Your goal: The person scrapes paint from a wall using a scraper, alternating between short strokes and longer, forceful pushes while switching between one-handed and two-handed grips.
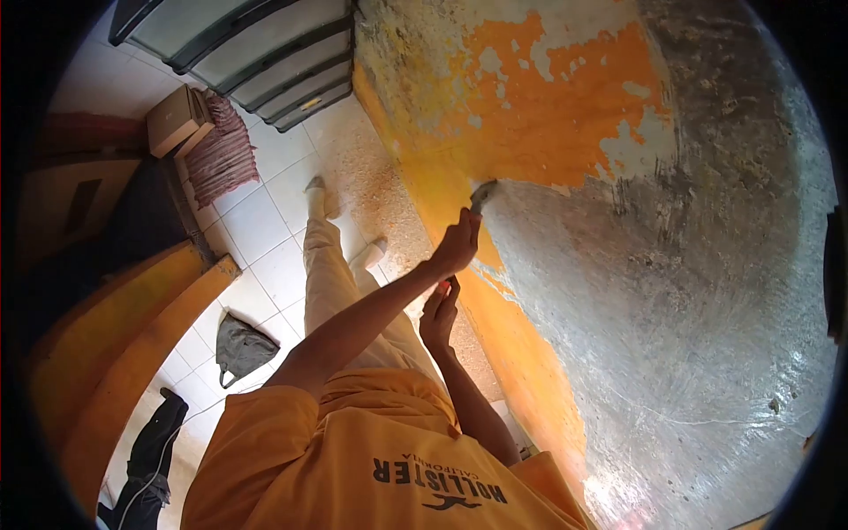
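My left hand [457, 245] is closed around a scraper [482, 193], its blade against the wall at the border between orange paint and bare grey plaster. Just below it, my right hand [438, 320] is closed at what looks like the lower end of the scraper's handle, where a small reddish spot shows between the fingers. Most of the handle is hidden by my hands. On the wall, orange paint [530, 132] remains in a ragged patch above and a strip [521, 344] runs down along the floor side. Scraped grey plaster [636, 309] covers the right.
Pale debris [389, 203] lies on the floor along the wall's foot. A dark-framed panel [265, 53] stands at the top. A cardboard box [172, 119], a reddish mat [221, 155], a grey bag [241, 344] and dark cloth [150, 450] with a cable are to the left.
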{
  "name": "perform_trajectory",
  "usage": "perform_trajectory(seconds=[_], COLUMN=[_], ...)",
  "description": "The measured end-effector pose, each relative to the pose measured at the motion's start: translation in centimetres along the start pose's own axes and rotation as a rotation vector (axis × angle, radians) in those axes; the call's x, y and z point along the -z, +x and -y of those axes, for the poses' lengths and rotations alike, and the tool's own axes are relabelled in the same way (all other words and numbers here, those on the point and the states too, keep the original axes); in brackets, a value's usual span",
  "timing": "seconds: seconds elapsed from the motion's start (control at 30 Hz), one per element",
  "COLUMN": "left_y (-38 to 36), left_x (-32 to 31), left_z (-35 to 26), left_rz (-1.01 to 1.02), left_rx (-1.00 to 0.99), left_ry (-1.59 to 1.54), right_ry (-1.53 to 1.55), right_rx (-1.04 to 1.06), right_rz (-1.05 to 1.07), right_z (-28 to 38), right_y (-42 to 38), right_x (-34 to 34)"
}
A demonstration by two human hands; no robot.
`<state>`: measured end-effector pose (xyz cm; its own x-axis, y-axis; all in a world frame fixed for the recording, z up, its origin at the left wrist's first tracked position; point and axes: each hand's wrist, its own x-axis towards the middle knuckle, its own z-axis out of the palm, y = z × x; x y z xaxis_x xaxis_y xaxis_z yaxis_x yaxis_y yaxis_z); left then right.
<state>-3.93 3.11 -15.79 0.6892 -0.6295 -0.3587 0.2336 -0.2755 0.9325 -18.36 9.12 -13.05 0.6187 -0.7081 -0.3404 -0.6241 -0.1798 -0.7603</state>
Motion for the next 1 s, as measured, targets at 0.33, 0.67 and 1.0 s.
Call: perform_trajectory(seconds=[0.33, 0.67, 1.0], left_y=[0.5, 0.8, 0.4], left_x=[-0.1, -0.1, -0.2], left_z=[0.5, 0.7, 1.3], left_rz=[-0.008, -0.013, -0.031], left_rx=[0.026, 0.066, 0.057], left_ry=[-0.001, -0.053, -0.06], right_ry=[0.015, 0.031, 0.052], right_rx=[0.038, -0.014, -0.008], right_rz=[0.013, 0.081, 0.055], right_z=[-1.3, -0.5, -0.4], right_y=[0.3, 0.6, 0.1], right_x=[0.4, 1.3, 1.0])
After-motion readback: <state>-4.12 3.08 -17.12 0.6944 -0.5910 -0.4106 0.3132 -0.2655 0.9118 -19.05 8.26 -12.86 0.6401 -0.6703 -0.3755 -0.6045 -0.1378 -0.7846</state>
